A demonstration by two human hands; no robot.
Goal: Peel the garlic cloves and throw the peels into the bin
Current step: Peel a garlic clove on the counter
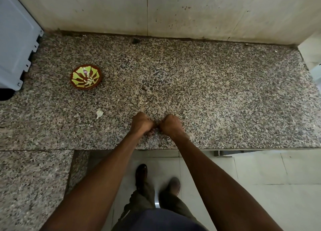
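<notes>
My left hand (141,125) and my right hand (171,125) are curled and pressed together over the granite counter (208,95), close to its front edge. Their fingertips meet between them, and whatever they pinch there is hidden from view. One pale garlic clove (99,114) lies on the counter to the left of my hands. Farther back on the left stands a small brown bowl with a green and cream pattern (86,79); nothing shows inside it. No bin is in view.
A grey-blue appliance (15,39) stands at the counter's left end and a white object (312,57) at the right end. A stained wall (156,10) closes the back. Below the counter edge are pale floor tiles (251,178) and my shoes.
</notes>
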